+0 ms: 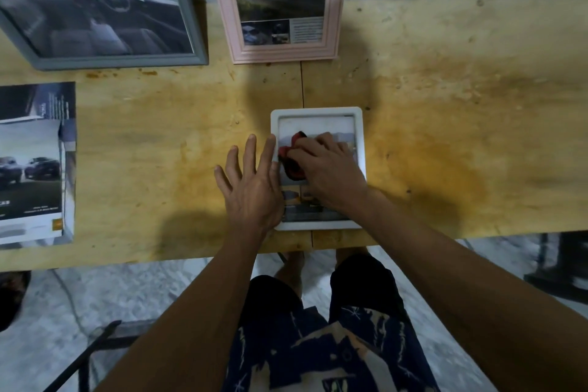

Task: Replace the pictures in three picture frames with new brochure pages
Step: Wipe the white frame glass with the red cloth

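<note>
At far left, brochure pages (31, 165) are cut off by the edge. The left hand (251, 188) is spread flat and empty, pinning the left rim of the white frame (359, 137), whose long axis runs away from the body. The right hand (327, 165) is curled over a red cloth (291, 156) on the glass; its grip is hidden.

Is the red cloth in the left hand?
No, the right hand presses the red cloth on the white frame; the left hand lies flat.
</note>
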